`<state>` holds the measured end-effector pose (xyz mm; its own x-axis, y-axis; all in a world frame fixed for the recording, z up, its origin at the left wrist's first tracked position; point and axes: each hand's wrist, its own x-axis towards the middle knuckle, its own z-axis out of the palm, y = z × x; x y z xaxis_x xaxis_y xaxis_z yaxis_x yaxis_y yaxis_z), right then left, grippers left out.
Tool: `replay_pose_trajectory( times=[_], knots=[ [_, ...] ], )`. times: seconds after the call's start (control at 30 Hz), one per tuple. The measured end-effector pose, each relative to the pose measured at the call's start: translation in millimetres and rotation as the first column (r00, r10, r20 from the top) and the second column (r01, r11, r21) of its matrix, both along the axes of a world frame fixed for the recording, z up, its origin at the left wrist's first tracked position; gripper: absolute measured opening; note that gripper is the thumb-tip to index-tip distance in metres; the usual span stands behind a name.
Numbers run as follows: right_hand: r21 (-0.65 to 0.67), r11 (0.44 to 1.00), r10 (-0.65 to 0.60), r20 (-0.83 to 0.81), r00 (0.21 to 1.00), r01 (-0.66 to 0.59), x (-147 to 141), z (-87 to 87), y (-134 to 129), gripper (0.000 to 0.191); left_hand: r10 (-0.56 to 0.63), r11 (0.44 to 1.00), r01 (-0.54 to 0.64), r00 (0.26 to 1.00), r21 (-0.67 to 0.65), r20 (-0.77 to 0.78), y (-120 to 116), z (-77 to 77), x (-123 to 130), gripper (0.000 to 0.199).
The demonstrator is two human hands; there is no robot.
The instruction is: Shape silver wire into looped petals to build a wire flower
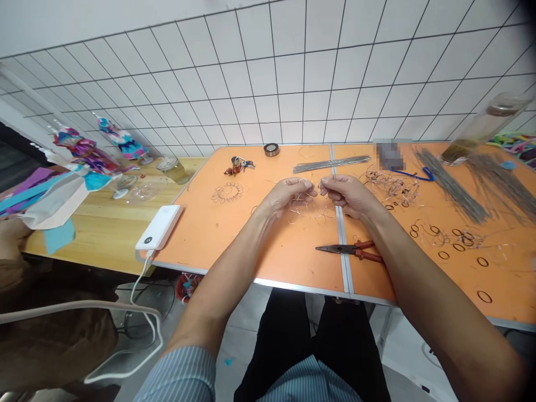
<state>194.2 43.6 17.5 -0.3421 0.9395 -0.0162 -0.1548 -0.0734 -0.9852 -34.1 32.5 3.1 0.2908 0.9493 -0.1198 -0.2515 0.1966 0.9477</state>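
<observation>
Over the middle of the orange table (218, 245), my left hand (288, 195) and my right hand (347, 194) face each other with a small gap between the fingertips. Both are closed in a pinch on thin wire (307, 212), whose pale loops hang below the fingers. How the wire runs inside the fingers is too fine to tell. Long-nose pliers (355, 250) with red handles lie below my right hand, partly hidden by the forearm. A wire ring of loops (227, 192) rests on the table left of my hands.
Straight wire bundles (330, 163) lie behind my hands and at right. Black rings (458, 247) and tangled wire (391, 187) cover the right side. Around the edges are a tape roll (271, 149), keys (238, 166), a white power bank (159, 228), a glass bottle (481, 131) and another person's arm (14, 240).
</observation>
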Motion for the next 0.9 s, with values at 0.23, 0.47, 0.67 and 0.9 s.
replay_pose_trajectory(
  times=[0.23,0.47,0.67,0.9],
  knots=[
    [-0.043,0.999,0.003,-0.022,1.000,-0.003,-1,-1.1,0,0.052,0.014,1.000,-0.014,1.000,0.013,0.028,2,-5.2,2,0.053],
    [-0.061,0.998,-0.034,-0.064,0.997,0.030,2,-3.0,2,0.060,-0.103,0.992,0.105,0.994,0.076,-0.032,-3,-0.5,4,0.061],
    [-0.161,0.985,0.040,-0.087,0.995,-0.054,4,-1.5,3,0.063,-0.095,0.992,0.093,0.995,0.086,0.019,-1,-4.6,6,0.059],
    [-0.140,0.990,-0.002,-0.042,0.999,-0.004,3,-5.5,4,0.073,0.004,1.000,-0.004,0.999,0.011,0.033,4,-11.9,6,0.048]
  ],
)
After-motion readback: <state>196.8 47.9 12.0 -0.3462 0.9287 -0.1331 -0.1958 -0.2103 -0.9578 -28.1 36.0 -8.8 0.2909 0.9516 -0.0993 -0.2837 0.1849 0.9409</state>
